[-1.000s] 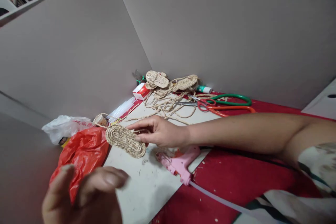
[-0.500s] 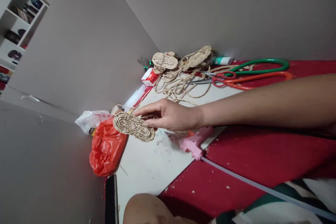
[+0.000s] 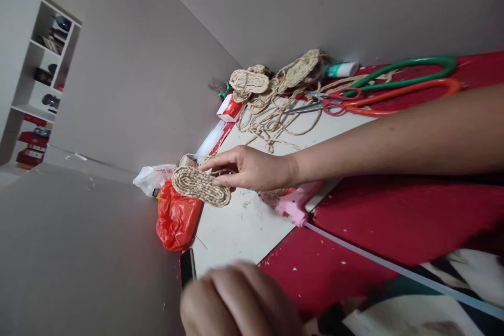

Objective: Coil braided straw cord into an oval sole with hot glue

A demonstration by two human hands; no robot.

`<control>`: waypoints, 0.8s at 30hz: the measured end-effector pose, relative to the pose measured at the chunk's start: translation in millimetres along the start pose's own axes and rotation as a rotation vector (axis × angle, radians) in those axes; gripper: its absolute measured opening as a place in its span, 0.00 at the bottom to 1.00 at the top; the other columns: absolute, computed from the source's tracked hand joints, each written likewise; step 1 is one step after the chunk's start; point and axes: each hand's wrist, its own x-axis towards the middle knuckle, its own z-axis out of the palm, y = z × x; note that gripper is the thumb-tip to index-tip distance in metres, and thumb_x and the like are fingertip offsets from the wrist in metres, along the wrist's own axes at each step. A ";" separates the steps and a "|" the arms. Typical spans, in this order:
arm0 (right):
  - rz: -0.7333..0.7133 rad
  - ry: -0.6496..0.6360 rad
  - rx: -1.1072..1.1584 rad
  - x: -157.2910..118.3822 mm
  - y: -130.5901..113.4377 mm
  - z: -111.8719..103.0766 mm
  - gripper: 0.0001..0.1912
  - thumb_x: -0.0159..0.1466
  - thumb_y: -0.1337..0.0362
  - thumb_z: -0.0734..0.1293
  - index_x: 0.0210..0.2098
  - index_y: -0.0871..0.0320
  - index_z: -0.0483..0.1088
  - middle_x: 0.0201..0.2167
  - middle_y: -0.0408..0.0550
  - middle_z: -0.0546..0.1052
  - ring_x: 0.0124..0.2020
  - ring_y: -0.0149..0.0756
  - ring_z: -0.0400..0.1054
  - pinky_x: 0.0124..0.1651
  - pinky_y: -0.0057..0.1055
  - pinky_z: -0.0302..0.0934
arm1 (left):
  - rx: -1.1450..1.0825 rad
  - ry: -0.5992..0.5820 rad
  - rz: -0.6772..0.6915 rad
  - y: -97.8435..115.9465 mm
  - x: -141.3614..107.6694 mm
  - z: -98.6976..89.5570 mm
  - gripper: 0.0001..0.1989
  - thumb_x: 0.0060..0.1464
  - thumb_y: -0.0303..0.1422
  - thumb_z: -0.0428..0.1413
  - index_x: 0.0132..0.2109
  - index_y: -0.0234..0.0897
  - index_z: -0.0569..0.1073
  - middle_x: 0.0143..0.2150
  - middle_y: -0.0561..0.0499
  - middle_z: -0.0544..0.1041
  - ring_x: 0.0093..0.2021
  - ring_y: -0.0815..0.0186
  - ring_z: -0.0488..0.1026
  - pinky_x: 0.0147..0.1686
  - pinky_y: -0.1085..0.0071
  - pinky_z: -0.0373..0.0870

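Observation:
The picture lies on its side, my forearm entering from its right edge. My right hand [image 3: 258, 168] pinches a small oval sole of coiled, braided straw [image 3: 200, 185] between thumb and fingers, held above a white board [image 3: 236, 226]. A thin strand of straw cord shows by its fingertips. My left hand [image 3: 236, 299] is at the bottom edge, blurred, with curled fingers and knuckles toward the camera; its fingertips and anything in them are hidden. Close below my right wrist lies a pink glue gun [image 3: 293, 207] with a long translucent glue stick [image 3: 366, 254] running from its back.
Along the wall lie more straw soles [image 3: 249, 82], loose straw cord [image 3: 271, 126], red-handled scissors [image 3: 334, 102], large green and orange handles [image 3: 409, 84] and a red-and-white box [image 3: 230, 108]. An orange-red plastic bag [image 3: 177, 215], a white bag [image 3: 153, 178] and a dark phone-like slab [image 3: 188, 266] border the board.
My left hand has come further into view at the bottom, showing more curled fingers. My right hand keeps its pinch on the straw sole. The whole view has shifted slightly.

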 end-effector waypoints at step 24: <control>-0.200 -0.044 -0.422 -8.6 27.2 4.6 0.10 0.61 0.74 0.61 0.38 0.67 0.72 0.32 0.48 0.76 0.30 0.27 0.66 0.38 0.27 0.61 | -0.212 0.506 -0.007 -84.7 76.5 4.4 0.11 0.52 0.34 0.60 0.44 0.39 0.77 0.40 0.50 0.78 0.43 0.67 0.75 0.44 0.73 0.68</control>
